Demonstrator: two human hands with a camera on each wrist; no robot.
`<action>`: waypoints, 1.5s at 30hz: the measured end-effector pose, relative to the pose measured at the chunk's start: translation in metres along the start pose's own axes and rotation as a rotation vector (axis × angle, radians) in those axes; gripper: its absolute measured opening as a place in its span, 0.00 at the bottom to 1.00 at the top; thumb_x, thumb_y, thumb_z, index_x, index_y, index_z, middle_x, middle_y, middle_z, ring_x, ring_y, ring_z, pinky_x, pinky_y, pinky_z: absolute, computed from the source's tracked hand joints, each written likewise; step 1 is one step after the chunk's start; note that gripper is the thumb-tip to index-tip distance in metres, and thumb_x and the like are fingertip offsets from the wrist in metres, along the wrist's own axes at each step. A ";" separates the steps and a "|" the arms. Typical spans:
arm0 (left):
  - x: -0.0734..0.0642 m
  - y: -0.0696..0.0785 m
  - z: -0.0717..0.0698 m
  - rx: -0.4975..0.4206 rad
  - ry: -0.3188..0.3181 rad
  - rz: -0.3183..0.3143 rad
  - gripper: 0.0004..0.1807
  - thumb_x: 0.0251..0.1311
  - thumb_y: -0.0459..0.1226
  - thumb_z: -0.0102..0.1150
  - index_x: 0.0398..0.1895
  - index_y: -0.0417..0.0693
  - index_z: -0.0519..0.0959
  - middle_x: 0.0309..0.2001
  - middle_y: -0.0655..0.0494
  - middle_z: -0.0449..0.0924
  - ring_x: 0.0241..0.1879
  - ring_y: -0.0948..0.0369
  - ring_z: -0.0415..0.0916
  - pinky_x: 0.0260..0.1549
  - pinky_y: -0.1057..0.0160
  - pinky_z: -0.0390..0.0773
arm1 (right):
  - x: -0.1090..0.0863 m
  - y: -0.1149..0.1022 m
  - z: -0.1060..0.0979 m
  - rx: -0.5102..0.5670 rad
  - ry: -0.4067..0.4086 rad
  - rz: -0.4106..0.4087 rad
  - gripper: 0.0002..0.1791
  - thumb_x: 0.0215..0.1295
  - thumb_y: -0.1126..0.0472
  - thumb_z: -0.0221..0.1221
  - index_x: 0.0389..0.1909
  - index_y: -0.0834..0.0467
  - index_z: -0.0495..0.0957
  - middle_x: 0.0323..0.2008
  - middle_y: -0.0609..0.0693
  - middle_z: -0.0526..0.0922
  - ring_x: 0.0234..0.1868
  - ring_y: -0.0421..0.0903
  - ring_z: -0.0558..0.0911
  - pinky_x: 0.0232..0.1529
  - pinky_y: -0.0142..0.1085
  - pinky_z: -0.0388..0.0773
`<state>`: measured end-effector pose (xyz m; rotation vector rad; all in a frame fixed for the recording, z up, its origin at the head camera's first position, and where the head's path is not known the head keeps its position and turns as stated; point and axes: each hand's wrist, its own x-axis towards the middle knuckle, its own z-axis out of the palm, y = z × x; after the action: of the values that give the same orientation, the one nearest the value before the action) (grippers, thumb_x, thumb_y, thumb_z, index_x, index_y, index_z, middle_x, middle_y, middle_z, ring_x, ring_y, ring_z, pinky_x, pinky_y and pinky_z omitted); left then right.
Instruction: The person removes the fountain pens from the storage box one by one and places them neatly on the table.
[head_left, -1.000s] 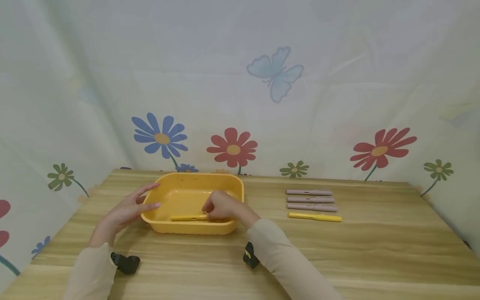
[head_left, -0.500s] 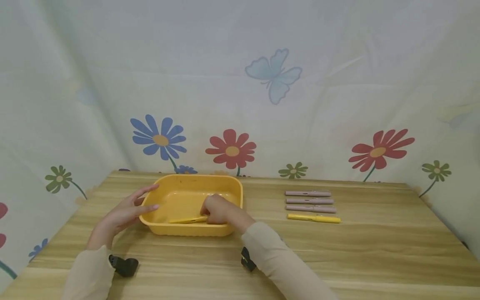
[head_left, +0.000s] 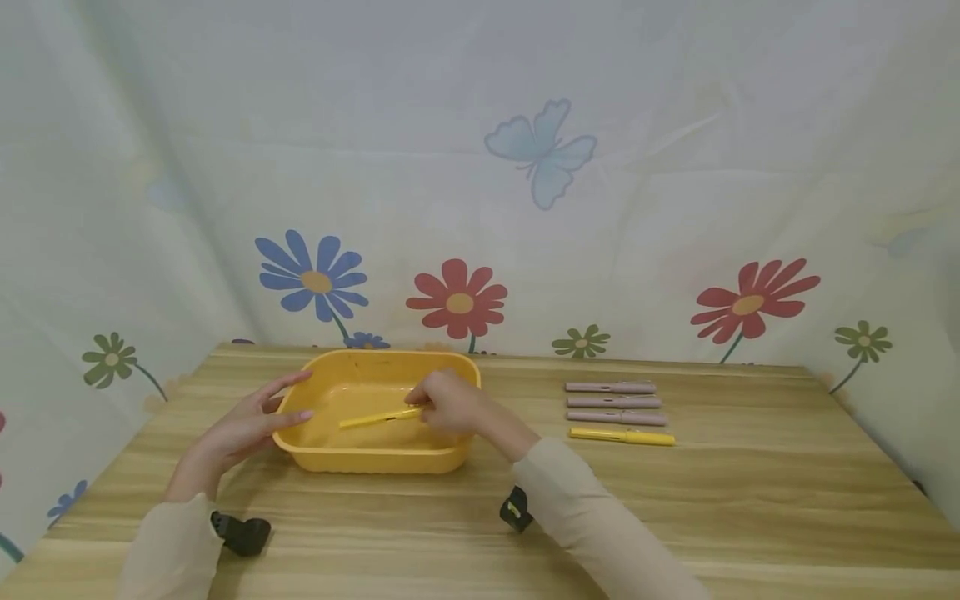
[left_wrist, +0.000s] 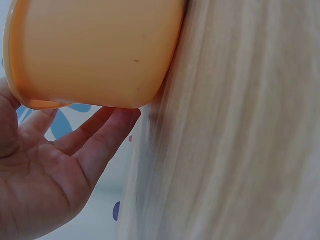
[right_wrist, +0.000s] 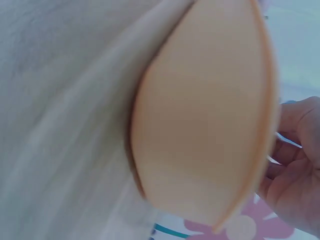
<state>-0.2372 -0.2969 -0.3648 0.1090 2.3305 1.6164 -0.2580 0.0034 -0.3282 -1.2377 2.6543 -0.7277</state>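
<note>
While the right hand (head_left: 450,406) pinches one end of a yellow pen (head_left: 378,417) over the yellow tub (head_left: 375,457), the pen tilts across the tub's inside. Left hand (head_left: 243,427) lies with straight fingers against the tub's left rim, gripping nothing. On the table (head_left: 750,500), three pink pens (head_left: 613,402) and another yellow one (head_left: 622,436) lie well right of the tub.

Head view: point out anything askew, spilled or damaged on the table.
Nothing stands out. The yellow tub sits flat, the four pens lie in a neat parallel row, and the yellow pen in the right hand is tilted only because it is held.
</note>
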 end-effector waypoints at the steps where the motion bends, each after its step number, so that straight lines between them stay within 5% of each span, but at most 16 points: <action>1: 0.000 0.000 0.000 0.003 -0.001 0.000 0.45 0.58 0.41 0.58 0.72 0.50 0.42 0.69 0.32 0.33 0.61 0.36 0.54 0.46 0.52 0.75 | -0.003 0.000 -0.004 0.004 0.013 0.004 0.13 0.55 0.75 0.55 0.41 0.65 0.82 0.35 0.52 0.84 0.34 0.39 0.79 0.37 0.22 0.73; 5: 0.001 0.000 -0.002 0.004 0.001 -0.003 0.44 0.58 0.41 0.58 0.72 0.50 0.42 0.69 0.31 0.33 0.60 0.37 0.57 0.46 0.52 0.76 | -0.012 -0.002 -0.017 0.007 0.062 0.001 0.15 0.57 0.72 0.57 0.46 0.66 0.79 0.43 0.55 0.82 0.47 0.46 0.80 0.45 0.29 0.76; 17: 0.003 -0.001 0.001 0.005 -0.009 0.004 0.44 0.58 0.40 0.58 0.72 0.49 0.41 0.68 0.30 0.34 0.60 0.38 0.58 0.46 0.52 0.76 | -0.047 0.014 -0.051 -0.014 0.230 -0.112 0.13 0.53 0.71 0.62 0.41 0.66 0.81 0.37 0.56 0.84 0.37 0.46 0.82 0.36 0.27 0.78; 32: 0.002 -0.001 0.000 0.017 -0.002 -0.002 0.44 0.58 0.40 0.58 0.72 0.49 0.42 0.69 0.31 0.32 0.61 0.36 0.53 0.46 0.52 0.75 | -0.104 0.053 -0.074 0.137 0.318 0.011 0.13 0.52 0.72 0.62 0.41 0.66 0.81 0.36 0.56 0.84 0.35 0.46 0.81 0.34 0.30 0.79; 45: 0.003 -0.001 0.000 0.037 0.006 -0.008 0.44 0.58 0.41 0.58 0.72 0.50 0.42 0.70 0.34 0.32 0.63 0.35 0.49 0.47 0.52 0.75 | -0.152 0.082 -0.076 0.201 0.316 0.149 0.13 0.53 0.73 0.61 0.41 0.70 0.80 0.39 0.60 0.83 0.36 0.48 0.82 0.34 0.31 0.79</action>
<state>-0.2396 -0.2972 -0.3664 0.1038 2.3624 1.5729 -0.2374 0.1907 -0.3138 -0.9294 2.7853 -1.2176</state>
